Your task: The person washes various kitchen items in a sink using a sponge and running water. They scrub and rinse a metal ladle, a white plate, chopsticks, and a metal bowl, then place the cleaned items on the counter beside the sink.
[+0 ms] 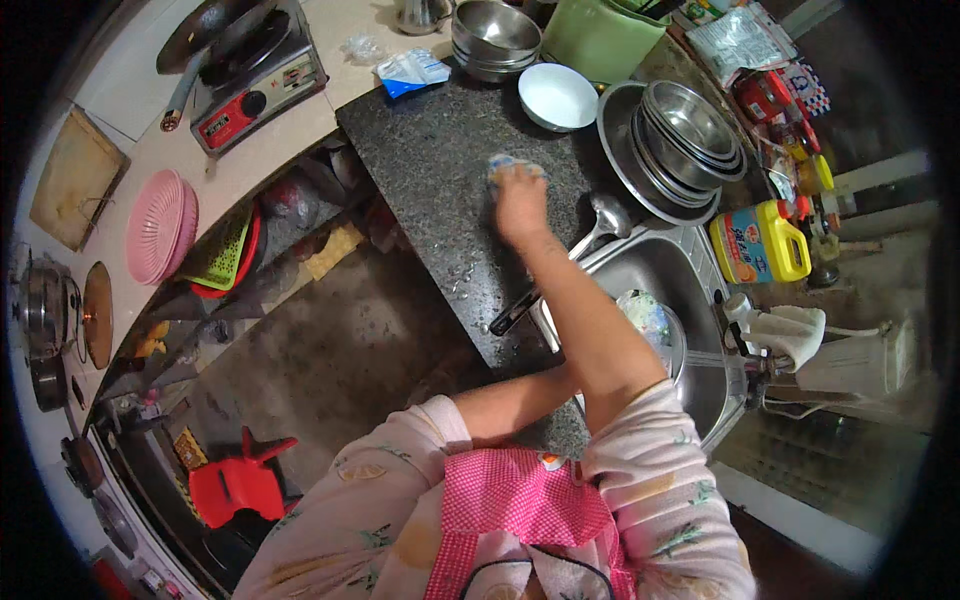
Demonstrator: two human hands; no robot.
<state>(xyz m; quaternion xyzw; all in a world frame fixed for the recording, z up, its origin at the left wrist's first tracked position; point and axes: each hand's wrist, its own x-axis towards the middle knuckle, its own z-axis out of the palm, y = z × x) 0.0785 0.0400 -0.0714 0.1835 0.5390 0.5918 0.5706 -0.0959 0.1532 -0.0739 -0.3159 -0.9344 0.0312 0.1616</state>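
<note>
My right hand point(522, 206) presses a crumpled white-and-blue cloth point(516, 164) against the speckled dark stone countertop point(435, 172). Below that hand, a metal ladle point(611, 217) with a black handle lies across the counter's edge by the sink, partly covered by my right forearm. My left forearm reaches under the right one towards the sink. The left hand itself is hidden there. Inside the stainless steel sink point(701, 375) sit a metal bowl point(677, 341) and something pale and patterned, both half covered by my arm. Water drops dot the counter near the ladle's handle.
A white bowl point(558, 97), stacked steel bowls point(496, 37) and a stack of steel basins point(690, 135) stand along the back. On the right is a yellow detergent jug point(761, 244). Pink baskets point(159, 225) and a stove point(259, 90) are left; a red stool point(236, 487) stands on the floor.
</note>
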